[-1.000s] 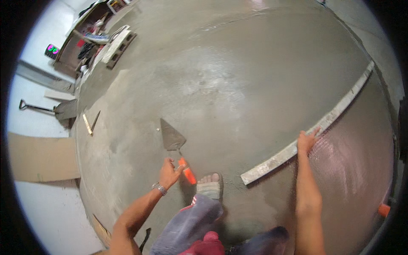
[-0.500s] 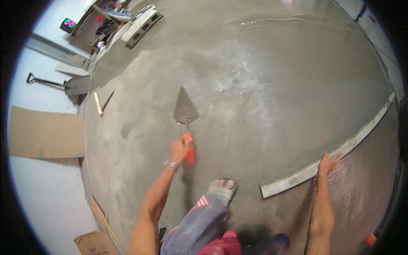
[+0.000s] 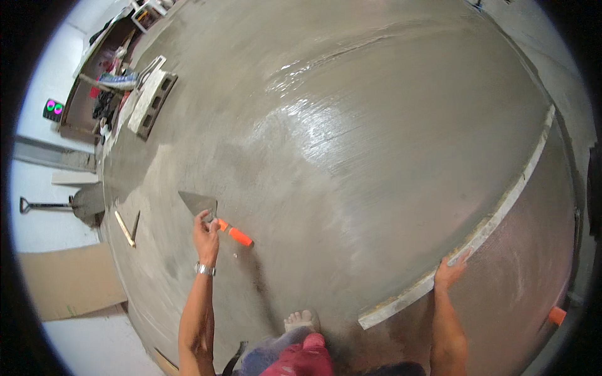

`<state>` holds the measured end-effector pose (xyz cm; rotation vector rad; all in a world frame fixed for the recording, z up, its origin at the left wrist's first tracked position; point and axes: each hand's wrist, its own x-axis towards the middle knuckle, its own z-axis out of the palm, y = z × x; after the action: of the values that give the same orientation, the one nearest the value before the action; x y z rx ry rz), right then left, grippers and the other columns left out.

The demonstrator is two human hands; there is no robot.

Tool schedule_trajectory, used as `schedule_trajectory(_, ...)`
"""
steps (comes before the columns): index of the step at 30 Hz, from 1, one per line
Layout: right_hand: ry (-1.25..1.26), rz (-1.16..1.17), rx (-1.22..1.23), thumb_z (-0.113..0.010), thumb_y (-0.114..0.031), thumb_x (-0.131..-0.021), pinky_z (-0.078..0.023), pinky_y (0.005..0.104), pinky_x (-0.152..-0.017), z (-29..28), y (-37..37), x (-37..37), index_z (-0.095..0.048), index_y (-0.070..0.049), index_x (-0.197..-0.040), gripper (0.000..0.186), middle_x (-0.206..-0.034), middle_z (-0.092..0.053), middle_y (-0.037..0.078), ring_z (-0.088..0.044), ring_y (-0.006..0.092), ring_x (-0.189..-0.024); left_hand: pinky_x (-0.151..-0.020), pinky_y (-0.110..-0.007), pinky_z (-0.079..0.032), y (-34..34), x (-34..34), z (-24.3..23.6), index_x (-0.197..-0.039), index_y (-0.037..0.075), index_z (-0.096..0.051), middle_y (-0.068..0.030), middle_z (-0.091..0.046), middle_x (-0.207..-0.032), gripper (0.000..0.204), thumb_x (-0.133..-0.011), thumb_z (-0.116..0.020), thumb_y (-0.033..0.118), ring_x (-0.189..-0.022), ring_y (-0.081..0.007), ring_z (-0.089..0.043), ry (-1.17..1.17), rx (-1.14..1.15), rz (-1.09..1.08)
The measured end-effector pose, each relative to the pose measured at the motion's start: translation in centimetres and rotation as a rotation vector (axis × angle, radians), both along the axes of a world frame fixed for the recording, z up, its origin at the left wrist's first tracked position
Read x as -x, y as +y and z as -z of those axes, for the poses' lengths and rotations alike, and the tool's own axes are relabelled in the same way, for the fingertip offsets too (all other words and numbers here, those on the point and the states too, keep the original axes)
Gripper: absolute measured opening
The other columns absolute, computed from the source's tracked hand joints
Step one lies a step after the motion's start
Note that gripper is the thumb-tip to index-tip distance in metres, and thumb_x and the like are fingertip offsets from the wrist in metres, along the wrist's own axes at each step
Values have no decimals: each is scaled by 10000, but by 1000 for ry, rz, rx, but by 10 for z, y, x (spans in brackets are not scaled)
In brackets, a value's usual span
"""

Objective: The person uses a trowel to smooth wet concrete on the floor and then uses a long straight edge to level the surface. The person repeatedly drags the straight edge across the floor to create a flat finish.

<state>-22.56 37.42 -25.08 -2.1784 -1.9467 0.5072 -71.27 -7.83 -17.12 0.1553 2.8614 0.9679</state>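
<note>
My left hand, with a metal-band watch at its wrist, overlaps the heel of a trowel. Its fingers look loosely apart, and the orange handle shows in full, outside the hand. The trowel's pointed grey blade aims to the left; I cannot tell whether the fingers still touch it. On the right, my right hand grips a long, pale, mortar-smeared straightedge. This bar slants from near my feet to the far right across smooth wet concrete.
A hollow block sits at the far left beside a cluttered trough. Along the left wall are a shovel, a folding rule and a cardboard sheet. My bare-toed foot stands close by. An orange object lies at right.
My left hand has come off the trowel's handle, and the trowel has swung to point left. The view has shifted; my right hand keeps hold of the straightedge.
</note>
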Motion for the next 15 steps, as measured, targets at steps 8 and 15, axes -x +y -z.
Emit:
schedule_trajectory(8,104,41,47,-677,-86,-851,-355,521,-1125,-8,-1,14,-47,-273,-1600,997,-1509,-254,368,-380,509,-1357,-1146,-436,-308,145,-107,-320,-1395,-17,-472,-169,-484,-1438,532,-872,-567,18,-1333,-283,-461,1059,-785,543)
schedule_trajectory(15,137,20,-4,-665,-106,-831,-411,501,-1081,-9,6,9,-38,-268,-1598,1004,-1489,-273,347,-438,491,-1306,-1085,-429,-358,178,-192,-391,-1350,-16,-498,-167,-536,-1341,493,-869,-590,40,-1259,-279,-507,1277,-847,1001)
